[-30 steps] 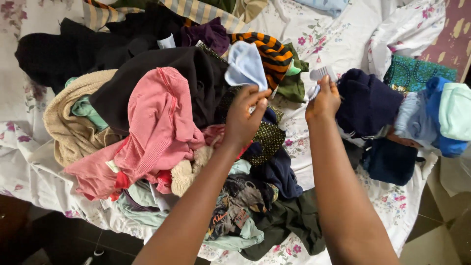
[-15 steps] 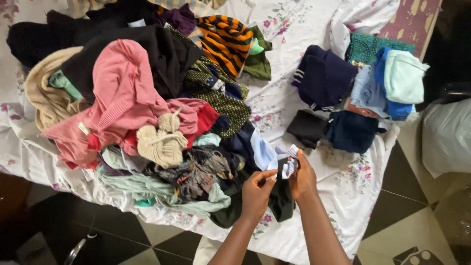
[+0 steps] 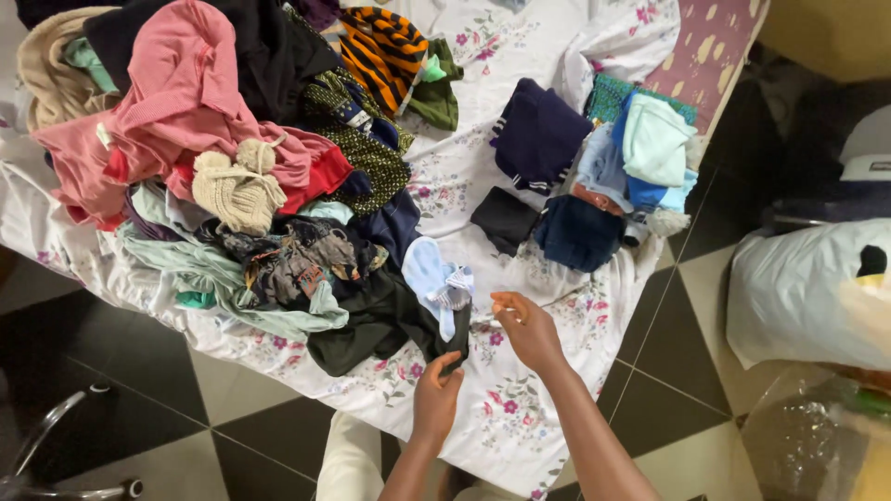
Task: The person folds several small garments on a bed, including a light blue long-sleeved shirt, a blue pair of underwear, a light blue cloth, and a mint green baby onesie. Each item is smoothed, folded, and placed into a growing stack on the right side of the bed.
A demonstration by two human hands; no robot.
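While I scan from the left, the unsorted heap fills that side of the floral bedsheet (image 3: 520, 408): a pink garment (image 3: 176, 102) draped on top, a cream knitted piece (image 3: 237, 186) resting against it, pale green and patterned clothes spilling toward the sheet's near edge, loose because nothing there is folded yet. An orange-and-black striped top (image 3: 385, 51) lies at the back of the heap. My left hand (image 3: 436, 399) comes up from below with fingers curled shut around the lower end of a dark sock (image 3: 457, 339), holding it upright off the sheet just at the heap's near right edge. A light blue sock (image 3: 429, 276) lies over its top, I think as the pair's outer layer, though the overlap is hard to read. My right hand (image 3: 529, 329) sits just beside, thumb and forefinger pinched together on what looks like a thin edge of fabric; can't tell exactly what. Further right, well apart from the heap, folded dark blue pieces (image 3: 538, 134) and a mint one (image 3: 654, 139) are stacked tidy, kept separate as sorted. A white bag (image 3: 798, 288) sits on the floor far right.
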